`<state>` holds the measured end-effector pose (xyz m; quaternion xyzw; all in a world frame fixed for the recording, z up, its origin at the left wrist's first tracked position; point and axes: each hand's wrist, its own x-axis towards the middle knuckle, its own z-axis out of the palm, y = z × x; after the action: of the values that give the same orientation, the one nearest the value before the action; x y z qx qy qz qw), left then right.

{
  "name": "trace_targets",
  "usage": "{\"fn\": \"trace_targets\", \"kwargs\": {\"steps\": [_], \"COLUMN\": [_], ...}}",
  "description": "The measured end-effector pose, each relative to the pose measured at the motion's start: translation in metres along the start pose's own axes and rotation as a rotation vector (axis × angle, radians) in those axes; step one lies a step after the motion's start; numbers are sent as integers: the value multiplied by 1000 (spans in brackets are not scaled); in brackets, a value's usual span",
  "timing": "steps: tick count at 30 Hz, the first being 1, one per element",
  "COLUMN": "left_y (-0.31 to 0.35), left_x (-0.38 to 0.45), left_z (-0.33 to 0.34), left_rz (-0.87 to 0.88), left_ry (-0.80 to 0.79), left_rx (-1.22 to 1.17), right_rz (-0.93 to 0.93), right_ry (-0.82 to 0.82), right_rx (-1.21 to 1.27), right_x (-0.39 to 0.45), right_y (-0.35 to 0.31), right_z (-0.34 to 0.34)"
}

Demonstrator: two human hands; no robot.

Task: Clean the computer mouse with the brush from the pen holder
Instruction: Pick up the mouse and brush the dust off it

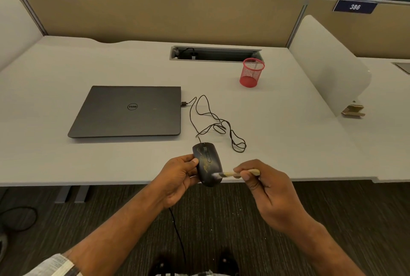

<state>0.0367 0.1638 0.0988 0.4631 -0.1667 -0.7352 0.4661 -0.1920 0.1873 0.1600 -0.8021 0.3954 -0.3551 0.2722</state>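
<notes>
My left hand (179, 178) holds a black wired computer mouse (207, 162) lifted over the desk's front edge; yellowish dust speckles its top. My right hand (266, 189) pinches a small wooden-handled brush (230, 174), and its bristles touch the rear right side of the mouse. The mouse's tangled cable (213, 120) runs across the desk to the closed laptop. A red mesh pen holder (252, 72) stands upright at the back right of the desk, apart from both hands.
A closed dark laptop (131, 110) lies on the grey desk (66, 160) to the left. A cable tray slot (215, 53) sits at the back. A white divider panel (328, 64) bounds the right side. Another cord (177, 231) hangs below the desk.
</notes>
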Motion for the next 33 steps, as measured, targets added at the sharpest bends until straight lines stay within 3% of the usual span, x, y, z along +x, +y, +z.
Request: {"fn": "trace_targets", "kwargs": {"steps": [4, 11, 18, 26, 33], "left_y": [0, -1, 0, -3, -3], "left_x": [1, 1, 2, 0, 1], "left_z": [3, 2, 5, 5, 7], "left_rz": [-2, 2, -5, -3, 5], "left_ry": [14, 20, 25, 22, 31], "left_rx": [41, 50, 70, 79, 107], "right_rz": [-1, 20, 0, 6, 8], "right_ry": [53, -95, 58, -60, 37], "right_rx": [-33, -13, -39, -17, -51], "right_x": [4, -6, 2, -4, 6], "right_y": [-1, -2, -1, -5, -4], "right_z": [3, 13, 9, 15, 11]}}
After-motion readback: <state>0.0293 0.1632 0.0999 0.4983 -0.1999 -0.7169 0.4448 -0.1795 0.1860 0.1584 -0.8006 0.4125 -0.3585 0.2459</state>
